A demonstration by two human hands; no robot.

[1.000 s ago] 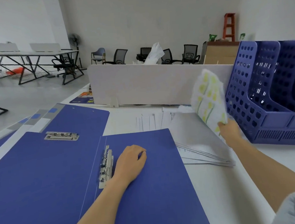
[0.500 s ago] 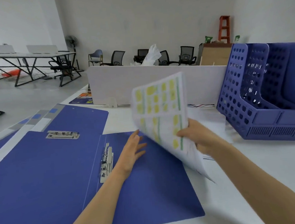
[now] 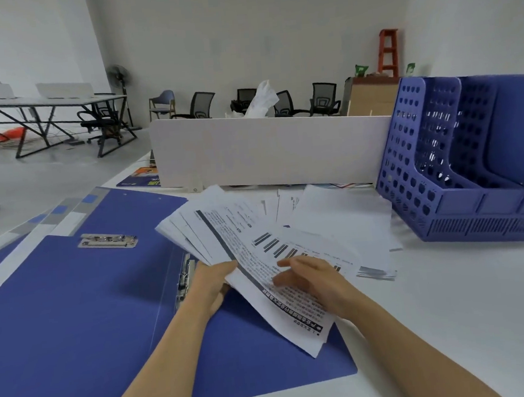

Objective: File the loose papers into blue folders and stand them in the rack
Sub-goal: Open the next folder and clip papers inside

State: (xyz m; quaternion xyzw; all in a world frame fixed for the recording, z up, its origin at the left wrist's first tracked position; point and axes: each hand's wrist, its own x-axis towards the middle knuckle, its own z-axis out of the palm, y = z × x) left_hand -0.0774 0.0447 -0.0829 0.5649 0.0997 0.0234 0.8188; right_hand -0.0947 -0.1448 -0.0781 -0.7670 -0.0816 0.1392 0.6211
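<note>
The sheaf of papers point(image 3: 245, 237) has come down from upright and lies fanned on the open blue folder point(image 3: 90, 305), under my flat, straight right fingers point(image 3: 286, 263), with my left fingers point(image 3: 224, 267) pinching its left edge; the sheets are light, limp and slippery, so I judge them best squared and held by both edges.

Your left hand point(image 3: 212, 283) holds the papers point(image 3: 241, 231) from below; your right hand point(image 3: 311, 280) lies flat on top, fingers point(image 3: 287, 262) straight.

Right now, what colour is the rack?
The rack is blue, with rows of round holes in its walls; the head view shows it.
</note>
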